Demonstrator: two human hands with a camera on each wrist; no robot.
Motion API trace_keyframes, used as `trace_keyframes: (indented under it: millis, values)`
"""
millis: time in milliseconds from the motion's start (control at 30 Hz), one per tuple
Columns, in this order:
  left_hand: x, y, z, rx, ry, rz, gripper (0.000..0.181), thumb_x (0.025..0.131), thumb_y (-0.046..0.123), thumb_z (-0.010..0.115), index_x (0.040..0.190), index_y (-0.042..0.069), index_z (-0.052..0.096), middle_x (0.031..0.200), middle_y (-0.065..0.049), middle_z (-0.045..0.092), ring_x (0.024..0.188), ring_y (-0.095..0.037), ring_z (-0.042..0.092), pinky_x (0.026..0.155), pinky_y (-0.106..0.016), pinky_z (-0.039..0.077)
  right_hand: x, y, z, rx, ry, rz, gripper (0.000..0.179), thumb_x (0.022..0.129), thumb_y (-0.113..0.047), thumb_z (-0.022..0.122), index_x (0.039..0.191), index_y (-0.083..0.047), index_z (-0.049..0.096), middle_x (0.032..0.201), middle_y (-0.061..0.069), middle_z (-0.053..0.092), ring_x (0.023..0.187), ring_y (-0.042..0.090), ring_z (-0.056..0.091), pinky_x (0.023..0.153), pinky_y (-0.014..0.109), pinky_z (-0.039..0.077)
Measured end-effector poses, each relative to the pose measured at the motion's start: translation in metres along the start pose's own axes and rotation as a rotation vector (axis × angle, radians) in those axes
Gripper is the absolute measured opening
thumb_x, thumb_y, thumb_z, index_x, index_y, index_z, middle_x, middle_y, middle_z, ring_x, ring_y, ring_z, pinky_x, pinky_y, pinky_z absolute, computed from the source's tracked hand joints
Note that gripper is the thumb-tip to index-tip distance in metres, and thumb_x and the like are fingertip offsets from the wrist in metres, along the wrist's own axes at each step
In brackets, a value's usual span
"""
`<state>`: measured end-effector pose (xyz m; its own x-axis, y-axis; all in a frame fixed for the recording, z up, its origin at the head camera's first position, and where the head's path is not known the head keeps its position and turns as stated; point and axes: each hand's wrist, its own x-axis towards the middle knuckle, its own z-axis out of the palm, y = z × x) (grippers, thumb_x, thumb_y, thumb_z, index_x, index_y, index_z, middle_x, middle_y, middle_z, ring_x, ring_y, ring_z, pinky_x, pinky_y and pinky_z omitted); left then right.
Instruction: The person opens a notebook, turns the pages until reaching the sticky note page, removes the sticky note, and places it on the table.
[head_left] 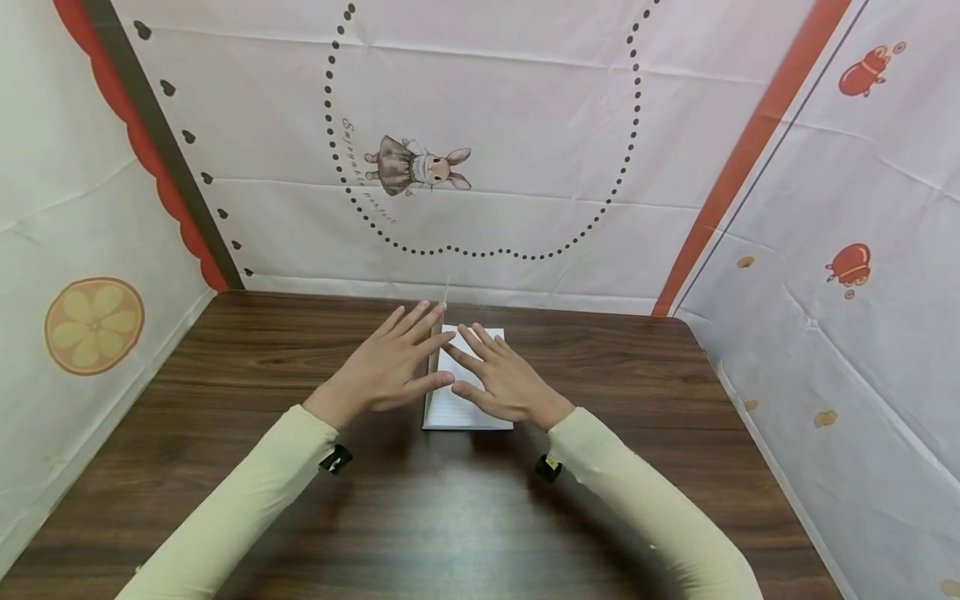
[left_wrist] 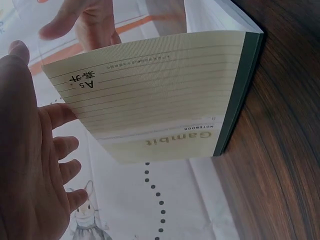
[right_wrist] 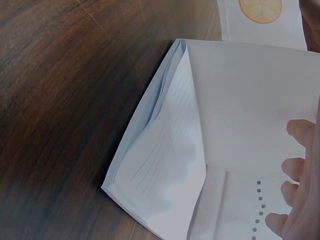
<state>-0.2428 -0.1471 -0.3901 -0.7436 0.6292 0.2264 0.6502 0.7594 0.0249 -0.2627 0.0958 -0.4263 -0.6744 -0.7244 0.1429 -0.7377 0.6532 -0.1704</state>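
A notebook lies on the table, its beige front cover standing up from the dark green spine. White lined pages show inside, the top ones slightly bowed. My left hand is at the cover's outer side with its fingers spread; one fingertip goes behind the cover's free edge, and whether it touches I cannot tell. Over the pages hovers my right hand, fingers stretched out and holding nothing. Both hands' fingertips come close together above the notebook in the head view.
The dark wood table reaches back to a printed white cloth wall with a rabbit picture. Similar cloth walls stand at the left and right. Dark wrist devices hang below both light sleeves.
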Motion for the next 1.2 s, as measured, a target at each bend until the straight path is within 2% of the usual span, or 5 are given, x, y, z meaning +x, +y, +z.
trace_keyframes:
  millis: [233,433,533,800,1200]
  values:
    - [-0.009,-0.010,-0.004,0.019,-0.005,-0.049,0.081,0.101,0.069,0.039,0.157,0.012,0.042,0.171,-0.011,0.013,0.159,-0.031,0.007,0.127,-0.053,0.008,0.000,0.004,-0.001,-0.033,-0.023,0.013,0.093,0.094,-0.081,0.001,0.165,-0.025,0.022,0.171,0.011,0.013,0.158,0.033,0.008,0.124,0.058,0.018]
    - [-0.020,-0.022,-0.006,0.026,0.004,-0.083,0.086,0.100,0.070,0.041,0.154,0.004,0.044,0.170,-0.015,0.015,0.158,-0.032,0.011,0.127,-0.052,0.008,0.001,0.011,0.002,-0.069,-0.058,0.046,0.083,0.100,-0.072,0.038,0.165,-0.023,0.022,0.171,0.011,0.015,0.158,0.033,0.011,0.124,0.057,0.019]
    - [-0.029,-0.030,-0.006,0.032,0.018,-0.099,0.084,0.100,0.068,0.043,0.152,0.001,0.046,0.169,-0.017,0.018,0.158,-0.033,0.014,0.126,-0.053,0.012,0.000,0.014,0.007,-0.089,-0.080,0.040,0.085,0.098,-0.069,0.047,0.165,-0.021,0.023,0.170,0.013,0.017,0.158,0.033,0.012,0.124,0.057,0.021]
    - [-0.058,-0.051,0.005,0.025,0.035,-0.113,0.071,0.103,0.053,0.050,0.149,-0.001,0.050,0.167,-0.016,0.027,0.155,-0.036,0.021,0.124,-0.056,0.018,-0.009,0.023,0.020,-0.101,-0.126,0.027,0.086,0.098,-0.067,0.050,0.163,-0.015,0.029,0.168,0.017,0.023,0.156,0.037,0.019,0.121,0.061,0.025]
    - [-0.101,-0.077,0.035,-0.088,-0.051,-0.187,0.068,0.102,0.049,0.057,0.150,0.001,0.049,0.160,-0.020,0.039,0.151,-0.043,0.029,0.120,-0.061,0.024,-0.024,0.032,0.031,-0.083,-0.195,0.074,0.085,0.097,-0.070,0.049,0.162,-0.018,0.032,0.168,0.012,0.026,0.155,0.037,0.020,0.120,0.062,0.026]
